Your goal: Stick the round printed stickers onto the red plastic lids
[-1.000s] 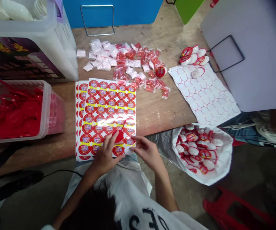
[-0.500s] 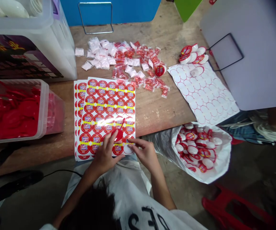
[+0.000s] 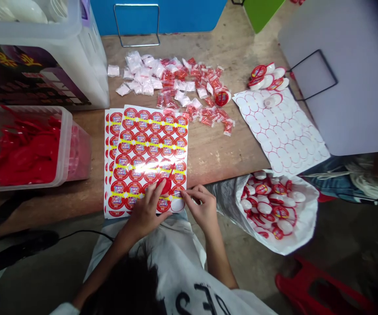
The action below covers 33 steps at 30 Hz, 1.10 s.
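Observation:
A sheet of round red stickers (image 3: 139, 162) lies at the table's front edge, on top of more such sheets. My left hand (image 3: 147, 208) rests on its lower part, its fingers holding a red plastic spoon-shaped piece (image 3: 164, 186) against the paper; the thin handle points up and away. My right hand (image 3: 203, 205) is at the sheet's right edge, thumb and forefinger pinched on the edge of a round sticker (image 3: 177, 191). Just below that sticker is a bare white circle (image 3: 177, 204). The fingertips partly hide the pinched edge.
Small white and red sachets (image 3: 175, 85) lie behind the sheets. A clear tub of red pieces (image 3: 64, 144) and a larger white tub (image 3: 98, 74) stand left. To the right are a used sticker sheet (image 3: 283, 131) and a white bag (image 3: 310, 218) of red-and-white pieces.
My right thumb and forefinger have shifted slightly up and right, the sticker's edge between them. My left hand keeps its place on the red piece. The whole view has shifted a little.

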Available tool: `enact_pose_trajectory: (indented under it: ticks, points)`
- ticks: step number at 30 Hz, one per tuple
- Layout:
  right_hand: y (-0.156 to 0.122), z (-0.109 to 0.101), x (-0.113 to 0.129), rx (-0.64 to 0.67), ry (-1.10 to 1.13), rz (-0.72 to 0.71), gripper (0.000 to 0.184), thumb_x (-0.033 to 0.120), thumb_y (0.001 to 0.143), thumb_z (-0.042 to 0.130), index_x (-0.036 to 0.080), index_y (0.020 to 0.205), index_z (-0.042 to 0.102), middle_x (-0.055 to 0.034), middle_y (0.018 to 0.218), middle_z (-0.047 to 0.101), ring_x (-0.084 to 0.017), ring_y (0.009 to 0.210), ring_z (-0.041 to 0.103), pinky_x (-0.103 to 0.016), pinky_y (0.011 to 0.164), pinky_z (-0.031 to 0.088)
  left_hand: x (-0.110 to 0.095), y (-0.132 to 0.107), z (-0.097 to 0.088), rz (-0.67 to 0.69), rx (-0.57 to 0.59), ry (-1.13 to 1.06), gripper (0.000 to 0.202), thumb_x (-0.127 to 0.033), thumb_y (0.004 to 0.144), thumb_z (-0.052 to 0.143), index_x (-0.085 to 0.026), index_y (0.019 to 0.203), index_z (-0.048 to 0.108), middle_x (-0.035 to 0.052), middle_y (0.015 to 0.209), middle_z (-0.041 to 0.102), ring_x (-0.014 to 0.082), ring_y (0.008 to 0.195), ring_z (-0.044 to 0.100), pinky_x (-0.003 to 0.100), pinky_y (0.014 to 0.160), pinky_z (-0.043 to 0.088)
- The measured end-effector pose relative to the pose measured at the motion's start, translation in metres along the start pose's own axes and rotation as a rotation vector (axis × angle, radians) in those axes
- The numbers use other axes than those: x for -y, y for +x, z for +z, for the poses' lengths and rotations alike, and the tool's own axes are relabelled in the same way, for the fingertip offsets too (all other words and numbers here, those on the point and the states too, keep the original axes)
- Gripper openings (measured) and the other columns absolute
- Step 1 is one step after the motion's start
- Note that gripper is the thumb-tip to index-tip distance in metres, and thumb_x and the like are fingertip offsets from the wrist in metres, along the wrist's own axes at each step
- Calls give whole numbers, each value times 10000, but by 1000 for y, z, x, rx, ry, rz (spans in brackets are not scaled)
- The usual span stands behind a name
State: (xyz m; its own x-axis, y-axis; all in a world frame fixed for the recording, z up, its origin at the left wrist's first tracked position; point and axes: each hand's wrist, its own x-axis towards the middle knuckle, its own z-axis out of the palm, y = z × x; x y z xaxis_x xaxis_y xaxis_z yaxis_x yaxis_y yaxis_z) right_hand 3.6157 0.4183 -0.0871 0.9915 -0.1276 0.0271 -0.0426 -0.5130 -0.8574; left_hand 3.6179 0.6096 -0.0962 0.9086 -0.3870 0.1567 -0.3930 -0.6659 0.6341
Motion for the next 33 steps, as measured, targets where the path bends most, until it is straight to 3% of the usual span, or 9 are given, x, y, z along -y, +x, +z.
enact_pose_trajectory:
  ticks: [4,9,13,16,23,33]
  points:
    - [-2,-11,-2,130,21,-26,183,270,796,679,206,954,744,-54,867,637,-149,729,568,-272,626,466,1,-1,1,4,-14,4,1035,-240,677,801,-288,1476,145,137,1292,480,273,1079,619,291,720,566]
    - [-4,-14,0,194,25,56,260,271,768,701,205,1017,733,-21,735,676,-138,630,545,-273,607,443,3,-2,3,-12,-8,17,969,-286,719,769,-282,1475,162,146,1314,462,272,1063,625,304,728,565]
    - [-3,-10,1,182,60,91,246,264,747,697,185,971,758,-7,648,624,-127,581,517,-260,562,419,3,-2,4,-7,-10,24,1002,-294,701,783,-274,1478,150,150,1311,468,279,1050,628,319,716,568]
    - [-2,-7,2,161,45,102,200,267,764,672,180,914,771,-39,680,680,-132,570,538,-268,552,436,1,-1,3,-7,-9,23,987,-285,706,780,-275,1474,159,145,1309,470,273,1062,626,305,728,565]
    - [-2,-7,0,166,-68,-87,145,252,843,637,222,912,761,-70,846,769,-196,716,673,-338,675,513,-1,1,1,2,-18,28,1007,-263,692,794,-275,1468,153,143,1287,484,263,1036,641,290,717,565]
    - [2,-14,5,272,-445,-256,187,277,922,550,214,945,725,-50,844,768,-186,669,663,-309,623,400,0,2,1,13,-27,33,1055,-264,644,827,-262,1466,166,143,1267,495,282,1039,636,302,702,572]
